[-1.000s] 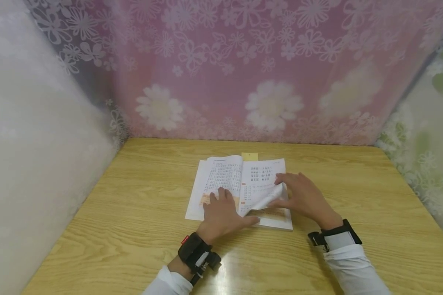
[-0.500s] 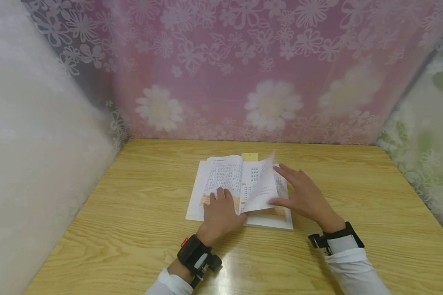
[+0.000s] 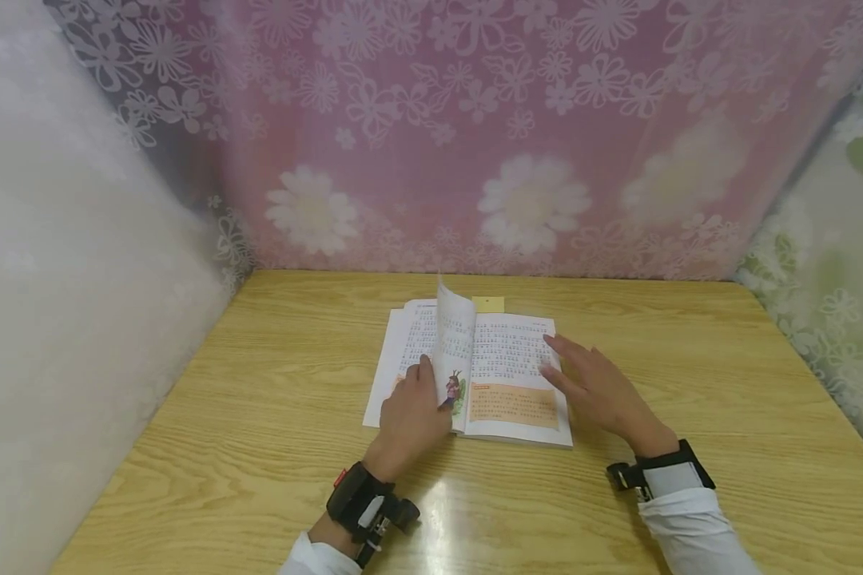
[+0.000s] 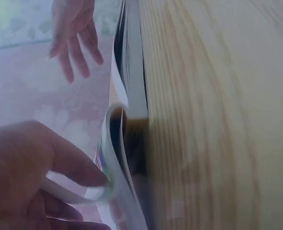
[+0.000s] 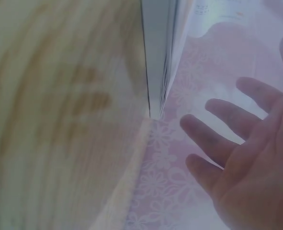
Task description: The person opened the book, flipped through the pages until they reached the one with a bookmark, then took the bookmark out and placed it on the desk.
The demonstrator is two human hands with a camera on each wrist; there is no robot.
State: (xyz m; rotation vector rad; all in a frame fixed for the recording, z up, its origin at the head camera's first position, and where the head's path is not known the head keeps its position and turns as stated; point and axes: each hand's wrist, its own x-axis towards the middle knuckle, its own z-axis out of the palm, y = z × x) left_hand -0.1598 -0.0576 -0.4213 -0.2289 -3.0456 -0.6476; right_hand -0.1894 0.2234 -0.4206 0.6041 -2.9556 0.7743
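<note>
We see the book (image 3: 514, 343) lying open on the surface (image 3: 244, 455), between the two hands. The left hand (image 3: 413, 411), over its left side, pinches a raised page (image 3: 455, 327) between thumb and fingers. The right hand (image 3: 600, 391), fingers loosely spread and free, hovers at its right edge, apart from the paper.

White sleeves (image 3: 693, 527) go with black wrist straps (image 3: 352, 499), the left bearing a red tag (image 3: 340, 478).

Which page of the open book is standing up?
The middle page with the cartoon figure, held by the left hand; pages either side lie flatter.
</note>
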